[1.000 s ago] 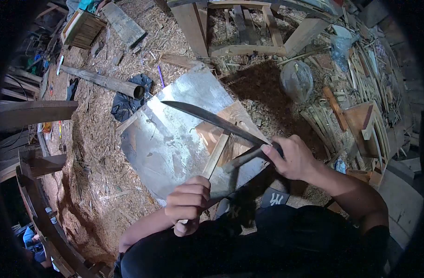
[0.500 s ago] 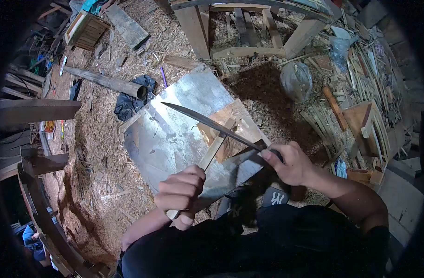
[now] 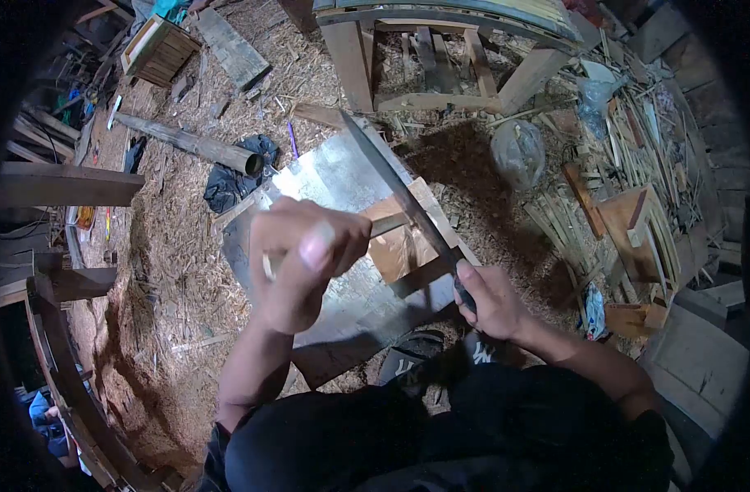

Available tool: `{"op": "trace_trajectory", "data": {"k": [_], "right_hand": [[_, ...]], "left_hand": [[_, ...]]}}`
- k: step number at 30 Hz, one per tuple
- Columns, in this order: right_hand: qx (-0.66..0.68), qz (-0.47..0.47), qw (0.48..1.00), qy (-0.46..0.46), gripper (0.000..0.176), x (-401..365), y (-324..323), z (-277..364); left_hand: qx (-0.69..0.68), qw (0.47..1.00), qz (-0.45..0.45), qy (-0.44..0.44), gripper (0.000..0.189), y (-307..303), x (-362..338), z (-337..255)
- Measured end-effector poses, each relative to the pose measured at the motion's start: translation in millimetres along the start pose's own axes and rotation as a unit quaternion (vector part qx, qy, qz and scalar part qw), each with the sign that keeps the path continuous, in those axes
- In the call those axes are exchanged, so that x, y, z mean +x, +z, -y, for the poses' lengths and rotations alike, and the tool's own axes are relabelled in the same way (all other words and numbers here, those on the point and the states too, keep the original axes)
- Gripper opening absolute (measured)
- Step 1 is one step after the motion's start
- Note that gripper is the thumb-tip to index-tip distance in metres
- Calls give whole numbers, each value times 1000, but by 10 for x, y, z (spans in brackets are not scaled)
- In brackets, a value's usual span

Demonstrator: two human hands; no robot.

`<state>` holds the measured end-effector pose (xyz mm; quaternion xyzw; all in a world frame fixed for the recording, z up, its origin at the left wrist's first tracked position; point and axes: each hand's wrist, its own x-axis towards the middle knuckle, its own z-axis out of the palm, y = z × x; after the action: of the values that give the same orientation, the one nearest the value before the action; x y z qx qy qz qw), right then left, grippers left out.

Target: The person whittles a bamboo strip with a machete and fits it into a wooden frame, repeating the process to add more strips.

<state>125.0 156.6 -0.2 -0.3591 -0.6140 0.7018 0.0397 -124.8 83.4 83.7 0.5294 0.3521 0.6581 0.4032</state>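
Observation:
My right hand (image 3: 491, 303) is closed round the dark handle of a machete (image 3: 395, 184), whose long blade points away and up to the left. In my left hand (image 3: 309, 254), closed in a fist, is a thin wooden stick (image 3: 389, 224). The stick's far end overlaps the blade near its middle in this view; most of its near part is hidden by my fist. Below both hands lies a flat grey board (image 3: 334, 168), with a pale piece of wood (image 3: 403, 254) on its right part.
Wood shavings cover the floor. A round pole (image 3: 190, 143) and a black plastic bag (image 3: 227, 189) lie beyond the board. A wooden frame (image 3: 350, 66) stands at the back, a clear plastic bag (image 3: 518, 152) before it. Wood strips (image 3: 629, 148) pile up at right; a curved beam (image 3: 63, 369) rises at left.
My left hand has risen and moved away from my body, turning the stick nearly level. The machete's tip has swung right and farther away, while my right hand has shifted slightly down.

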Motion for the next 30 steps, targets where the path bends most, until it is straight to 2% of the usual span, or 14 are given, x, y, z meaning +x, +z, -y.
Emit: {"op": "trace_trajectory", "data": {"k": [1,2,5,8,12,16,19,23,25,28,29,30], "right_hand": [[0,-2,1000,0,60,6,18,14],[25,3,999,25,61,18,30,20],[71,19,996,45,62,26,64,-45],[102,22,993,49,63,34,128,-82],[83,20,996,4,62,72,143,-70],[102,14,994,-29,61,82,125,-69],[44,13,999,-13,62,127,164,-152],[94,13,995,36,63,95,154,-183],[63,-20,996,-64,63,48,115,-87],[129,-69,985,-96,64,-40,116,100],[98,-50,983,-148,63,-8,106,-6],[98,-51,983,-148,63,18,128,-82]], "left_hand": [[9,1000,2,-25,66,-4,37,-11],[8,1000,5,-24,66,38,67,-9],[-1,997,-74,16,86,199,131,70],[-34,998,-51,-10,82,145,77,129],[-90,994,-69,8,78,128,49,175],[-65,995,-69,4,76,169,4,120],[-56,996,-69,17,76,211,-32,130],[-41,995,-84,40,74,262,-72,138],[-32,996,-68,48,73,232,-83,147],[-24,996,-66,57,70,227,-114,148],[-25,995,-77,58,69,235,-123,145],[-26,995,-77,58,69,243,-138,136]]}}
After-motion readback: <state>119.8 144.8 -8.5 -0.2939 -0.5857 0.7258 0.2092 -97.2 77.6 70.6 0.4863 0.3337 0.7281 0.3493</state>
